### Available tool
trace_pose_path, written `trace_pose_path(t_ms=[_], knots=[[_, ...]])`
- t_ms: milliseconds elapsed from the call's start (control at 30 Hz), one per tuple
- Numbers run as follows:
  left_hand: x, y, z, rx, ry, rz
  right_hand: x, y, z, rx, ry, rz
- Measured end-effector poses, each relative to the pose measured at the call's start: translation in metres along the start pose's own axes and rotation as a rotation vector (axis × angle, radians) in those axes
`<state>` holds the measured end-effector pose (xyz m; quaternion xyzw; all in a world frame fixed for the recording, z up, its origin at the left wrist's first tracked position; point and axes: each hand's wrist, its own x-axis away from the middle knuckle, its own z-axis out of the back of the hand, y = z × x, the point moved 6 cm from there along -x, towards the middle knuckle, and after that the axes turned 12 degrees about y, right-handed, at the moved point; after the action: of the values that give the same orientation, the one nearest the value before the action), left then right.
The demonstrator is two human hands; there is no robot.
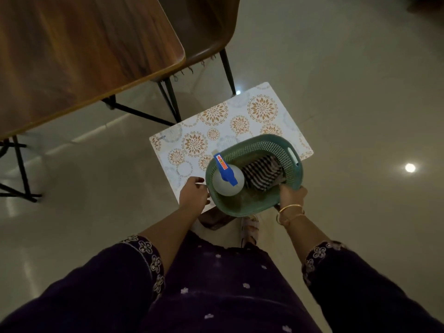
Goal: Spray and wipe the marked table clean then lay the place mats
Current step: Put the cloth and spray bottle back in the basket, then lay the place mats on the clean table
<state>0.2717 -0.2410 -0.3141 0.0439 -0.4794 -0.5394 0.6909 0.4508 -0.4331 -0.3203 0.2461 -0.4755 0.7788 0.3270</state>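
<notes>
A green mesh basket sits on a stack of white place mats with orange flower prints, carried over the floor. Inside the basket stand a white spray bottle with a blue trigger head and a black-and-white striped cloth. My right hand grips the basket's near right rim, fingers curled over the edge. My left hand holds the near left edge of the place mats beside the basket. The brown wooden table fills the upper left.
A brown chair with black metal legs is tucked at the table's right end. Black table legs stand at the left. Shiny beige floor tiles spread to the right. My sandalled foot shows below the basket.
</notes>
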Motion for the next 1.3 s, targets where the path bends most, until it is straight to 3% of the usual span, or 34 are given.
trace_pose_path(t_ms=[267,433,533,800,900,1100,1300], knots=[[-0.073,-0.006,0.049,-0.194,0.064,-0.102,0.080,0.089,-0.052,-0.440,0.200,-0.221],[-0.132,-0.014,0.067,-0.216,0.047,0.084,0.087,0.089,-0.077,-0.647,0.281,-0.238],[-0.136,-0.024,0.063,-0.083,-0.163,0.333,0.074,0.102,-0.074,-0.497,0.435,-0.156],[-0.144,-0.026,0.039,0.110,-0.254,0.425,0.063,0.101,-0.065,-0.359,0.537,-0.069],[-0.137,-0.022,0.042,0.159,-0.229,0.381,0.064,0.102,-0.062,-0.367,0.550,-0.069],[-0.133,-0.009,0.058,0.134,-0.191,0.141,0.065,0.100,-0.061,-0.426,0.515,-0.068],[-0.114,0.012,0.081,0.053,-0.048,-0.150,0.064,0.097,-0.060,-0.441,0.491,-0.096]])
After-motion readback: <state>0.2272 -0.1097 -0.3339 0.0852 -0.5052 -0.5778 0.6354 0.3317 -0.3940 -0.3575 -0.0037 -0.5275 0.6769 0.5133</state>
